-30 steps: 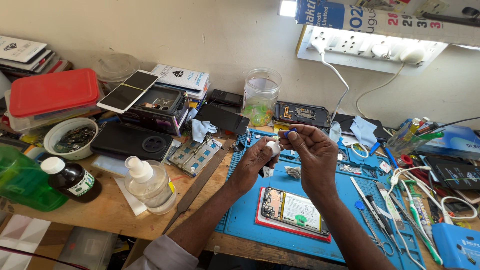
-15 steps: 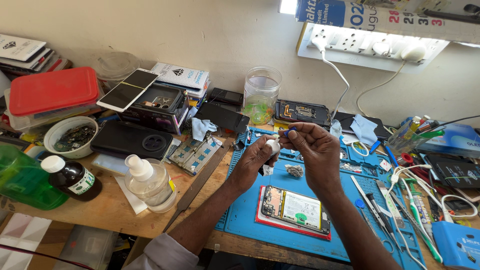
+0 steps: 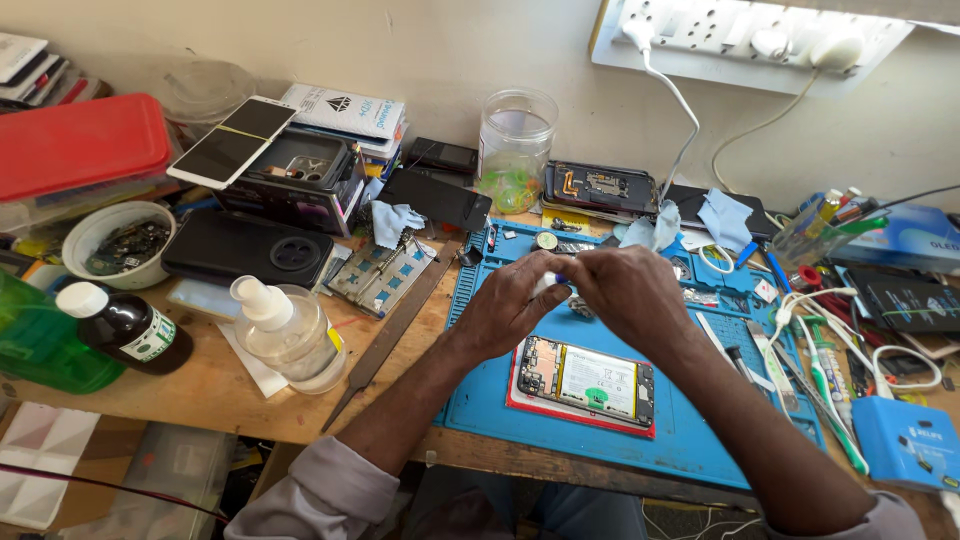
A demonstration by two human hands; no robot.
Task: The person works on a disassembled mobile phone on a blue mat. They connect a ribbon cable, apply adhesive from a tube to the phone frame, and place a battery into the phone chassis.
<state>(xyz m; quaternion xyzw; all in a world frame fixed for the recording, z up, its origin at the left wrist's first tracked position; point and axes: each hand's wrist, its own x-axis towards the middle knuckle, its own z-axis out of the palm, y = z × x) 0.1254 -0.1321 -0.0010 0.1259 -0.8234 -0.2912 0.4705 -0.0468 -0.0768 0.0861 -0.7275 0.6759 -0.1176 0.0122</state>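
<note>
Blue mat [image 3: 700, 450]: both hands (left hand [image 3: 515, 305], right hand [image 3: 625, 295]) pinch a small white tube [image 3: 545, 284].

Single head-worn view, looking steeply down and forward over a cluttered wooden workbench [image 3: 230, 385]. Close enough for both forearms to fill the lower frame. Facing the wall [image 3: 420, 50], with the blue repair mat [image 3: 700, 440] centred right. No second view.

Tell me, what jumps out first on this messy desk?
The two hands, the left hand and the right hand, meet over the blue mat, pinching a small white thing. Just below them lies an opened phone. Far left sits a bright red lid.
</note>
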